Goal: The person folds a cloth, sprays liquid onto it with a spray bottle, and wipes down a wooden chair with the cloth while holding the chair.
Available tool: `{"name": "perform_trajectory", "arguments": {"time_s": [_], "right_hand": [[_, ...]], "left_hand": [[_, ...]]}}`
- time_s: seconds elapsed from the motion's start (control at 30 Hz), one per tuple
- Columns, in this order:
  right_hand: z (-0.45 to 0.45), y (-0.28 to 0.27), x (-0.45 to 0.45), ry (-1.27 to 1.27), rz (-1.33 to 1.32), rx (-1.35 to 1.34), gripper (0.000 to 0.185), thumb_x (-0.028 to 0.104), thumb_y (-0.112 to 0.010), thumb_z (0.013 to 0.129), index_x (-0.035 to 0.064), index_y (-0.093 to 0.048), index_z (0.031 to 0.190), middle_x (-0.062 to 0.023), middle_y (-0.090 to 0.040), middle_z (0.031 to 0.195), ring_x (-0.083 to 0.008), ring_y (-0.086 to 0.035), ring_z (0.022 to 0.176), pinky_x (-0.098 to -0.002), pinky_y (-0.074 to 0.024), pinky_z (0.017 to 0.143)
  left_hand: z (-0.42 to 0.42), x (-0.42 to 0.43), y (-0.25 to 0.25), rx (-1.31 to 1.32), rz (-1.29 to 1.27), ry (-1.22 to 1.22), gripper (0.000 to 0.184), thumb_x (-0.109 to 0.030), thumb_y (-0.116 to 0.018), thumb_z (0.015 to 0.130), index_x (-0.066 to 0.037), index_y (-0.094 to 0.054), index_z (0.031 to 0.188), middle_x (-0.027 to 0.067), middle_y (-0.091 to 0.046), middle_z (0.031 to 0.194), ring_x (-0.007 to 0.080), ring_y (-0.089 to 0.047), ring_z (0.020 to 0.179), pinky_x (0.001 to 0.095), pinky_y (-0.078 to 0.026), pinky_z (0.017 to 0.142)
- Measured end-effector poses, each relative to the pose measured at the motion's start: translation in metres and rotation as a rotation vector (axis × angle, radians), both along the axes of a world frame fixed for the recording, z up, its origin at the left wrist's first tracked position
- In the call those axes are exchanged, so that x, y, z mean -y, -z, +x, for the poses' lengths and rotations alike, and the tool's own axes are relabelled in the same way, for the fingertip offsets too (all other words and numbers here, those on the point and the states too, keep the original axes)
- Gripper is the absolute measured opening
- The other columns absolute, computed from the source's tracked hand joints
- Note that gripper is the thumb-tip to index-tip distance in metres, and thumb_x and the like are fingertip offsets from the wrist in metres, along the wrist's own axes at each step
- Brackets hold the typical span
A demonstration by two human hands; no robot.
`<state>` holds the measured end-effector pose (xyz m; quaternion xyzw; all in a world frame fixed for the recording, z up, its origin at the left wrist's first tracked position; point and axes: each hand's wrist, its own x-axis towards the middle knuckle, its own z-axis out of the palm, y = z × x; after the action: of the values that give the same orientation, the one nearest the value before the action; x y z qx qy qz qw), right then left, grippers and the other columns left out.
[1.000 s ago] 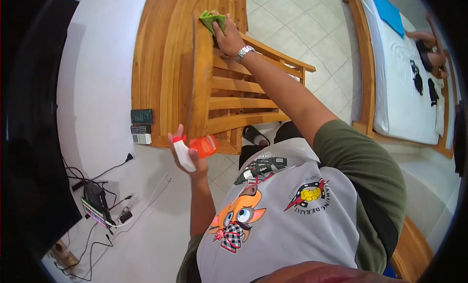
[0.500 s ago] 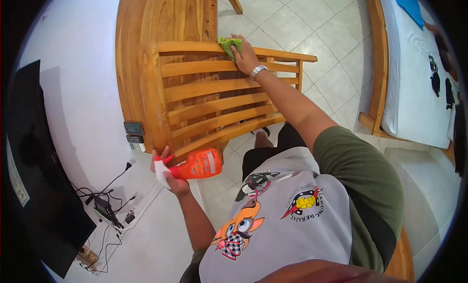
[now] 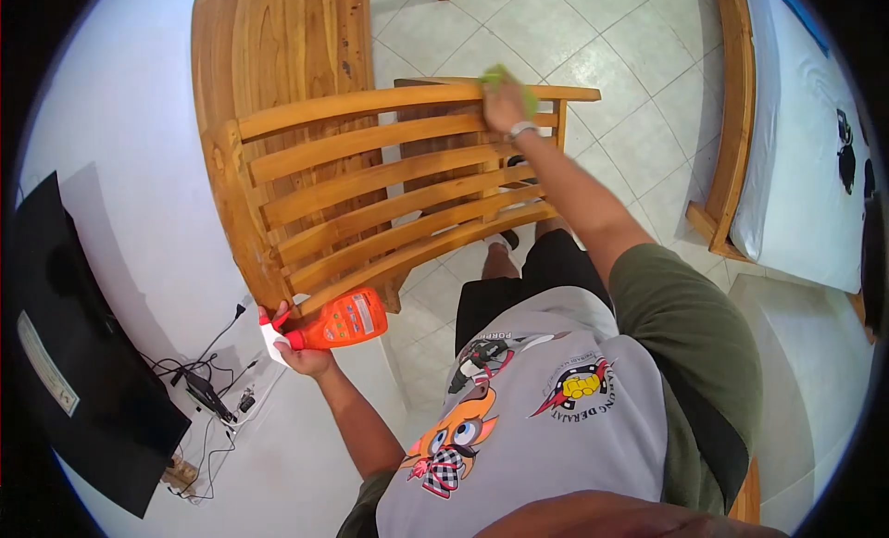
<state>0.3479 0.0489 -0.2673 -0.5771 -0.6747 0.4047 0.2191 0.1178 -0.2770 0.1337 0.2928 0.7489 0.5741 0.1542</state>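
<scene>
My left hand [image 3: 310,360] is closed around the neck of an orange spray bottle [image 3: 344,320] with a white and red trigger head. The bottle lies sideways, by the lower left corner of a slatted wooden backrest [image 3: 361,103]. My fingertips are close to that corner; whether they touch the wood I cannot tell. Farther up, my right hand [image 3: 503,107] presses a green cloth [image 3: 529,97] on the backrest's top rail, toward its right end. The right hand and the cloth are blurred by motion, and the hand covers part of the cloth.
A wooden tabletop [image 3: 301,38] lies behind the backrest. At left are a black television [image 3: 93,353] and tangled cables with a power adapter [image 3: 208,394] on a white surface. A wood-framed bed [image 3: 732,103] with a white mattress stands at right on the tiled floor [image 3: 593,52].
My right hand has slid the green cloth rightward along the top rail. My left hand and the spray bottle have shifted slightly left and down in view; the backrest also appears farther left.
</scene>
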Motion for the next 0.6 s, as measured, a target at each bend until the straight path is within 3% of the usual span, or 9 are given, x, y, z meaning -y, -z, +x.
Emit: {"name": "perform_trajectory", "arguments": {"time_s": [0.03, 0.1, 0.17, 0.2, 0.27, 0.37, 0.6], "right_hand": [[-0.017, -0.031, 0.01, -0.019, 0.055, -0.118, 0.057, 0.041, -0.038, 0.099, 0.0126, -0.033, 0.148, -0.0239, -0.03, 0.151, -0.044, -0.029, 0.138, -0.0566, -0.0178, 0.114], [-0.045, -0.113, 0.032, 0.022, -0.111, -0.112, 0.055, 0.038, -0.041, 0.098, 0.0185, -0.032, 0.149, -0.0186, -0.021, 0.157, -0.042, -0.02, 0.143, -0.0602, -0.0097, 0.115], [-0.05, -0.132, 0.038, 0.013, -0.082, -0.157, 0.052, 0.035, -0.043, 0.098, 0.0188, -0.035, 0.147, -0.0154, -0.019, 0.158, -0.0394, -0.015, 0.145, -0.0609, -0.0077, 0.114], [-0.05, -0.128, 0.041, -0.006, -0.044, -0.204, 0.049, 0.031, -0.045, 0.099, 0.0191, -0.039, 0.146, -0.0122, -0.017, 0.159, -0.0368, -0.011, 0.147, -0.0616, -0.0058, 0.114], [-0.033, -0.112, 0.032, -0.027, 0.008, -0.207, 0.05, 0.029, -0.048, 0.098, 0.0183, -0.037, 0.146, -0.0101, -0.023, 0.158, -0.0373, -0.014, 0.146, -0.0603, -0.0064, 0.114], [-0.007, -0.061, 0.019, -0.025, 0.098, -0.135, 0.052, 0.032, -0.047, 0.098, 0.0096, -0.036, 0.144, -0.0137, -0.032, 0.152, -0.0365, -0.019, 0.145, -0.0548, -0.009, 0.117], [0.081, 0.044, 0.001, 0.124, -0.002, -0.044, 0.051, 0.038, -0.045, 0.099, 0.0092, -0.039, 0.141, -0.0184, -0.038, 0.146, -0.0357, -0.021, 0.144, -0.0534, -0.0107, 0.117]], "left_hand": [[0.0, -0.003, -0.001, -0.046, -0.013, -0.002, 0.068, -0.048, -0.034, 0.099, 0.002, -0.031, 0.145, 0.0185, -0.054, 0.125, 0.0298, -0.048, 0.121, 0.0467, -0.035, 0.107], [-0.002, -0.003, 0.001, -0.038, -0.005, 0.0, 0.068, -0.048, -0.034, 0.099, 0.002, -0.031, 0.145, 0.0183, -0.054, 0.124, 0.0302, -0.048, 0.122, 0.0472, -0.035, 0.107], [-0.003, -0.004, -0.001, -0.051, -0.005, -0.006, 0.067, -0.049, -0.035, 0.099, 0.0, -0.032, 0.144, 0.0178, -0.055, 0.123, 0.031, -0.047, 0.123, 0.0476, -0.035, 0.108], [-0.003, -0.003, -0.001, -0.05, -0.015, -0.004, 0.067, -0.049, -0.035, 0.099, 0.0, -0.032, 0.144, 0.0178, -0.055, 0.123, 0.031, -0.047, 0.123, 0.0476, -0.035, 0.108], [-0.004, -0.002, -0.002, -0.053, -0.021, -0.028, 0.066, -0.049, -0.035, 0.098, 0.0, -0.033, 0.143, 0.0181, -0.055, 0.123, 0.0311, -0.048, 0.123, 0.0476, -0.034, 0.108], [-0.005, -0.003, -0.003, -0.077, -0.034, -0.029, 0.065, -0.049, -0.037, 0.098, -0.001, -0.034, 0.142, 0.0175, -0.055, 0.123, 0.0315, -0.048, 0.123, 0.048, -0.034, 0.108], [-0.002, -0.006, -0.005, 0.035, 0.023, -0.08, 0.066, -0.05, -0.04, 0.096, -0.003, -0.035, 0.141, 0.0157, -0.058, 0.118, 0.0317, -0.05, 0.12, 0.0483, -0.038, 0.105]]}}
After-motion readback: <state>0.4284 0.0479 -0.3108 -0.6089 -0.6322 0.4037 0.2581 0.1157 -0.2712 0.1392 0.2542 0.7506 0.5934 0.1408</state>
